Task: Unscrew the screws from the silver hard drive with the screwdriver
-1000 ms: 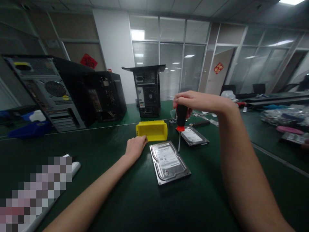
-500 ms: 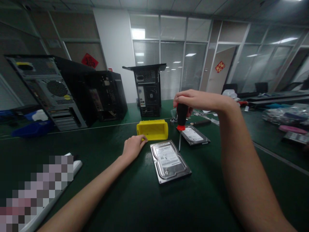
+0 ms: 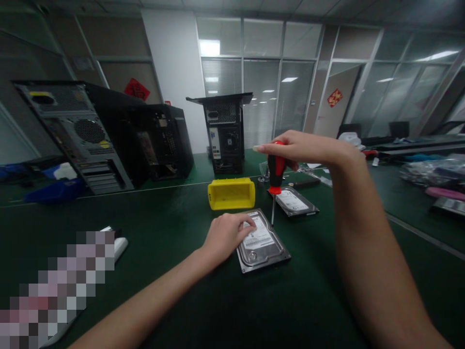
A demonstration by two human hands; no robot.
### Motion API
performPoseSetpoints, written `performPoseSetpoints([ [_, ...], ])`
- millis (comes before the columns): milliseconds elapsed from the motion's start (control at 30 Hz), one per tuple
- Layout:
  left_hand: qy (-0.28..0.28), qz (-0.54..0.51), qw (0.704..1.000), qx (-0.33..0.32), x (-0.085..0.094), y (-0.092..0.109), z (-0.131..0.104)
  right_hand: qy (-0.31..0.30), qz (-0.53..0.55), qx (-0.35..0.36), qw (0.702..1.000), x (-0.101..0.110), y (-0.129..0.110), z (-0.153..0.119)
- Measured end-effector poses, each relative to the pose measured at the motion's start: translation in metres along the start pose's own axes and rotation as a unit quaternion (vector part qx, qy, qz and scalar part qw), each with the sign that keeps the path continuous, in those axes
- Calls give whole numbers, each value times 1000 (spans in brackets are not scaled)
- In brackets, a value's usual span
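A silver hard drive (image 3: 261, 249) with a white label lies flat on the green table in front of me. My left hand (image 3: 228, 233) is over its left side, thumb and forefinger curved with a gap between their tips; whether they press on the label is hard to tell. My right hand (image 3: 286, 148) grips the red and black handle of a screwdriver (image 3: 276, 172) from above, one finger stretched out past it. The screwdriver stands nearly upright, its tip at the drive's right edge. Beyond the drive sits a yellow plastic bin (image 3: 232, 195).
A second hard drive (image 3: 295, 202) lies behind the screwdriver, near a dark-handled tool (image 3: 305, 183). Computer cases (image 3: 227, 133) stand at the back and left (image 3: 98, 140). A blue bin (image 3: 51, 190) is far left. Bagged items (image 3: 439, 172) lie at right.
My left hand has left the yellow bin's edge and moved right, over the hard drive. The right hand's fingers have loosened a little around the screwdriver, which stays at the drive's edge.
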State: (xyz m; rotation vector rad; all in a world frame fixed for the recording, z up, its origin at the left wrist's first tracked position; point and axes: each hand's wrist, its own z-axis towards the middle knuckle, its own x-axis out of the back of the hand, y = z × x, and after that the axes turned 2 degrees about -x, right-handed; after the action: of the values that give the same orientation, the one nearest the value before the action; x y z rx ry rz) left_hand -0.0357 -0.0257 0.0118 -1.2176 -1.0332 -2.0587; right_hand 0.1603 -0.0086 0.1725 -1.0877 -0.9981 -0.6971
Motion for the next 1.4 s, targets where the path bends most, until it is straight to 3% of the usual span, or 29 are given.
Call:
performPoseSetpoints([
  [167,10,-21,1000,4,-5,9,9,16,8,-1,1000,0,-2,0],
  [400,37,9,999,36,-17,15,7,31,-35,89,995,0,1,4],
  [567,70,16,997,39,-23,15,1,47,-55,66,995,0,2,4],
  [767,120,-17,992,37,-29,9,-3,-2,-3,71,997,7,2,-8],
  [933,144,-44,988,32,-32,8,-5,-14,-33,91,995,7,-1,-10],
  [1033,157,-66,985,36,-33,7,-6,31,-78,62,995,5,-4,-8],
  [1200,165,-79,983,33,-33,6,-7,92,-135,-44,986,1,-5,-2],
  [1300,166,-80,982,29,-32,7,-8,78,-112,-71,988,2,-2,-2],
  [1400,164,-84,983,23,-32,7,-7,47,-84,-47,994,6,0,-4],
])
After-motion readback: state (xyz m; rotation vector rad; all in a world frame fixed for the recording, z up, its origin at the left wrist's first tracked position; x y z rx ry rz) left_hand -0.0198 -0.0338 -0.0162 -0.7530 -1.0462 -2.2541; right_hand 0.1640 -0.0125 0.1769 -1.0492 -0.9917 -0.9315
